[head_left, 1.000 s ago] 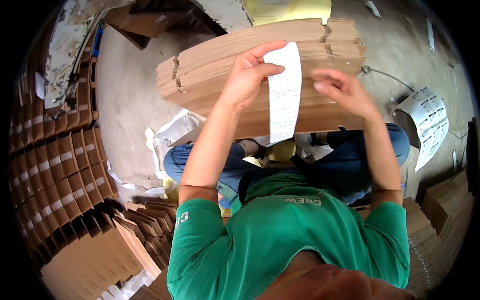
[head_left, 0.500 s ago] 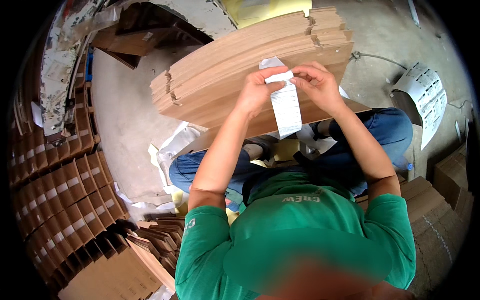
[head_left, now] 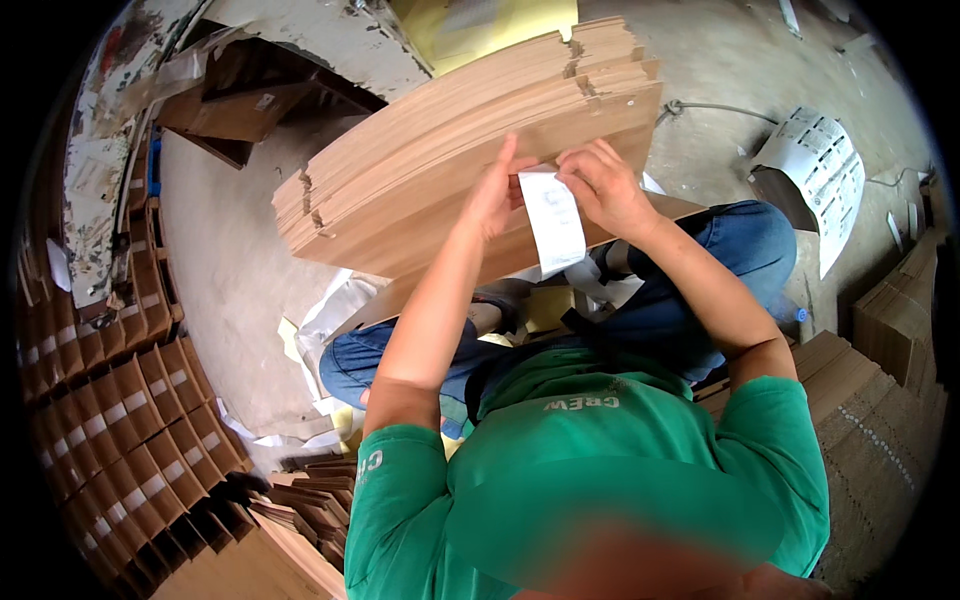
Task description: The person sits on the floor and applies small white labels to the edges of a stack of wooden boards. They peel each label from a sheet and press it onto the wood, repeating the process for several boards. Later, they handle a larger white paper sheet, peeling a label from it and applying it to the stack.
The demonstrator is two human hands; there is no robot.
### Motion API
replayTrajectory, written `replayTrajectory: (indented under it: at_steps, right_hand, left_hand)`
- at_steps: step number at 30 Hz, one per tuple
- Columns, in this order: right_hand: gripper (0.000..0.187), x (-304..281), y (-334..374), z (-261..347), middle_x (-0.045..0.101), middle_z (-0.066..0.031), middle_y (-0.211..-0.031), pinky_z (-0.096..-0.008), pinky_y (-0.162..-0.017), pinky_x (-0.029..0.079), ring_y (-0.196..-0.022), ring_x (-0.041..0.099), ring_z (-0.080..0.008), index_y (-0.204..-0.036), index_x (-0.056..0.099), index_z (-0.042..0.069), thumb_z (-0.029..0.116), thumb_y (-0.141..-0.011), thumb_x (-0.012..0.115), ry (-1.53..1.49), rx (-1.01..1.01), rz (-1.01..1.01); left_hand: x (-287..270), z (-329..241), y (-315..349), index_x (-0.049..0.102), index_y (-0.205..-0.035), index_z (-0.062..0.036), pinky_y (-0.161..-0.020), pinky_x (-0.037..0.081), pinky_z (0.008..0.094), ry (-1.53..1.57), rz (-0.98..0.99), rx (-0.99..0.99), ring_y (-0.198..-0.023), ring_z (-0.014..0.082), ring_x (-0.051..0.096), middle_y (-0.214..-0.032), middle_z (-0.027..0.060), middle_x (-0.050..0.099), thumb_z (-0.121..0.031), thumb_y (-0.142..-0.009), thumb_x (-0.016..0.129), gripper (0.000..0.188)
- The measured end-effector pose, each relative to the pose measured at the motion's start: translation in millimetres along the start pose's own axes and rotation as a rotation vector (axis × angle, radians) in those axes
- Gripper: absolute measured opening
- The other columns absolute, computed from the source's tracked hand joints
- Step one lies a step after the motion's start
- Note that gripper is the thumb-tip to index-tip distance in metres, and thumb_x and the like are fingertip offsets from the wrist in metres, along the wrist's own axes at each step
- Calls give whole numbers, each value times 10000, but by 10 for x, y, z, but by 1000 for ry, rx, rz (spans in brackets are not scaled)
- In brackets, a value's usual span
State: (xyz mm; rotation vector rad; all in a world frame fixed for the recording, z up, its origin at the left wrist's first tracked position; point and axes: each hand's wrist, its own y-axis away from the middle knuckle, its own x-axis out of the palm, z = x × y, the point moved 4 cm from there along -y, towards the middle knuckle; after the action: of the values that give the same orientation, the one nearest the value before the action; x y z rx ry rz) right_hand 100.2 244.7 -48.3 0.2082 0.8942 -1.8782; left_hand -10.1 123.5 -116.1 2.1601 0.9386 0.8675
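Observation:
A white printed paper strip (head_left: 553, 222) hangs over my lap, its lower end free. My right hand (head_left: 610, 192) pinches the strip near its upper right edge, fingers bent together. Beside the upper left corner is my left hand (head_left: 490, 192), with one digit raised and the others stretched toward the paper; their tips are partly hidden. Right in front of me, a stack of brown cardboard sheets (head_left: 430, 165) with notched edges stands on edge, leaning, just beyond both hands.
Brown cardboard divider grids (head_left: 120, 420) with white labels are stacked at the left. Flat cardboard bundles (head_left: 860, 440) lie at the right, near a curled printed white sheet (head_left: 822, 170). Yellow sheeting (head_left: 480, 30) lies beyond the stack. Paper scraps (head_left: 335, 310) litter the floor.
My left hand has loosened from its pinch, and its fingers have spread. The folded top of the strip has opened out, and the right hand still holds it. The whole view has shifted slightly.

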Motion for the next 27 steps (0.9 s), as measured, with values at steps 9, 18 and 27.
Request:
replayTrajectory:
  at_steps: [9, 18, 27]
  right_hand:
    - [92, -641, 212, -1753, 530, -17, -662, -242, -569, 412, -616, 480, -80, -765, 515, 28, 35, -777, 606, 61, 575, 156]
    - [110, -541, 157, -1892, 556, -68, -622, -286, -549, 423, -559, 500, -146, -764, 542, 41, 79, -748, 644, 15, 594, -18]
    - [257, -594, 83, -1807, 594, -95, -648, -352, -558, 453, -616, 586, -268, -743, 538, 71, 290, -734, 671, 553, 489, -76]
  left_hand:
    - [371, 149, -550, 575, -1121, -199, -783, 471, 367, -1457, -149, 597, -931, 296, 578, -1017, 140, 606, -63, -697, 516, 450]
    - [1130, -8, -720, 231, -1356, -302, -738, 464, 407, -1711, 11, 465, -939, 305, 572, -1040, 174, 577, -67, -726, 479, 717]
    - [959, -87, -769, 235, -1345, -359, -766, 455, 416, -1628, 10, 516, -930, 331, 560, -1034, 175, 573, -17, -688, 480, 780]
